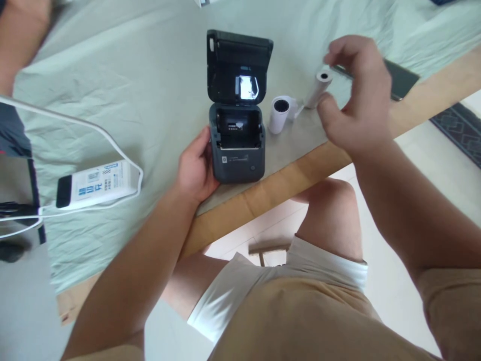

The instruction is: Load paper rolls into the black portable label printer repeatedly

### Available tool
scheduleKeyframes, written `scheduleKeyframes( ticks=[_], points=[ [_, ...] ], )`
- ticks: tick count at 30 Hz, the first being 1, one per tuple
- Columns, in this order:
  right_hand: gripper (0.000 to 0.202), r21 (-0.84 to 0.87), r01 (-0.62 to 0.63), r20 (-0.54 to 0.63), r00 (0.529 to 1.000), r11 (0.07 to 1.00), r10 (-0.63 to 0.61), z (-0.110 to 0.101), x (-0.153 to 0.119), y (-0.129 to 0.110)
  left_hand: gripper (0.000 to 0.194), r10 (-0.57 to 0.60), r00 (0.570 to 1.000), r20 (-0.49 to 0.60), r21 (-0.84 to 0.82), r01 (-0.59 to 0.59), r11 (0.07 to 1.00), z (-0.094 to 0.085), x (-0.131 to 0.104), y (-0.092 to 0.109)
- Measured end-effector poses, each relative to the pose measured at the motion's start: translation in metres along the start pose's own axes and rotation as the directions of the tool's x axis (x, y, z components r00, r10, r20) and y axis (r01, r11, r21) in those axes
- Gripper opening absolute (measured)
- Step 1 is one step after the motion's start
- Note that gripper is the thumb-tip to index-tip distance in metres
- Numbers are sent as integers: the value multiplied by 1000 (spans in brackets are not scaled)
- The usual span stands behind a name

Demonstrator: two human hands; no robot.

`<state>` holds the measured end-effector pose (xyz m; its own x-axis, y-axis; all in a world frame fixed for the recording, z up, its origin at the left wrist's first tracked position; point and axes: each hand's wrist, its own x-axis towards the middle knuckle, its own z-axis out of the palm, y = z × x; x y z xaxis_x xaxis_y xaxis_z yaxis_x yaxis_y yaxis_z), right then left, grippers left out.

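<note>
My left hand (198, 168) is wrapped around the left side of a dark label printer (239, 168) at the table's near edge. The printer's lid (239, 65) is flipped up, and its paper bay shows no roll inside. My right hand (361, 95) is raised with thumb and fingers apart, beside a narrow white paper roll (318, 89) standing on the table; I see no firm grip on it. A wider white roll (278, 118) with a dark core stands between that roll and the printer. A loose paper strip trails between the two rolls.
A dark phone (401, 80) lies behind my right hand. On the left are a white and black box (98, 184) and a white cable (86, 120). Another person's arm (22, 40) shows at upper left. The table's wooden edge (270, 195) runs diagonally above my lap.
</note>
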<state>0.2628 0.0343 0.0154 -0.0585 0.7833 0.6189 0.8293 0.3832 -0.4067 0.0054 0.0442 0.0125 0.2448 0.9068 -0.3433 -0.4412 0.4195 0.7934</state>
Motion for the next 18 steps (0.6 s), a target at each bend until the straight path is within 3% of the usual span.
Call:
scheduleKeyframes(
  ticks=[2,6,9,14,18],
  points=[
    [52,40,90,91,992,995,-93,10,-1,-14,41,14,1000,-11,-1,-14,1000,0,0,0],
    [59,22,14,267,964,1000,-20,41,-2,-15,38,33,999,-18,-3,-34,999,0,1,-1],
    [55,-5,-56,246,968,998,55,50,-3,-5,42,-2,1000,-13,-22,2,1000,0,1,-1],
    [66,30,-209,195,960,977,200,42,-2,-2,38,-15,1000,-7,0,15,1000,-1,0,0],
    [47,20,-239,168,958,971,233,45,0,-1,40,-16,1000,21,-17,16,1000,-1,1,-1]
  ],
)
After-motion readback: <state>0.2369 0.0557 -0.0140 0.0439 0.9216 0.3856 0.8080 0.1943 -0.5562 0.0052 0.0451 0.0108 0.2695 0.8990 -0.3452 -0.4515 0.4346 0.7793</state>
